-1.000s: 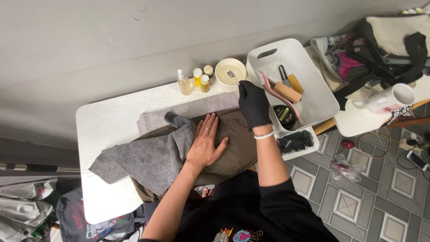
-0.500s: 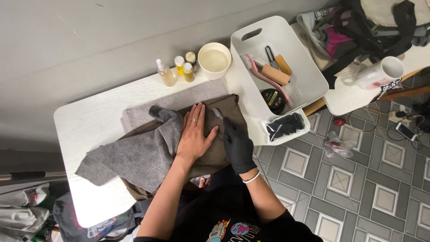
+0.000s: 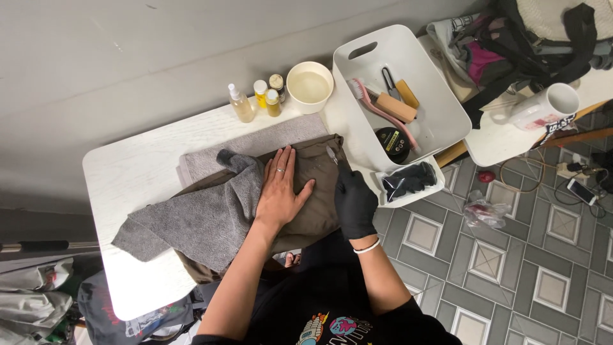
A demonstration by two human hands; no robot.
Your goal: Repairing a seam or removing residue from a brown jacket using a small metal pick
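Left hand (image 3: 280, 191) flat, fingers spread, pressing brown folded garment (image 3: 316, 198); gloved right hand (image 3: 354, 201) pinches small tool (image 3: 332, 155) on wrinkled fabric beside grey towel (image 3: 198, 220).

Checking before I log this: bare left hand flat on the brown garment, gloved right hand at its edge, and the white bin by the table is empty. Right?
Not quite. The head view shows the left hand flat on the brown garment and the gloved right hand at its edge, but the white bin is not empty: it holds brushes and a small dark tin.

Bare left hand (image 3: 279, 195) with ring; right hand (image 3: 355, 203) black-gloved, white wristband, seemingly printed black shirt.
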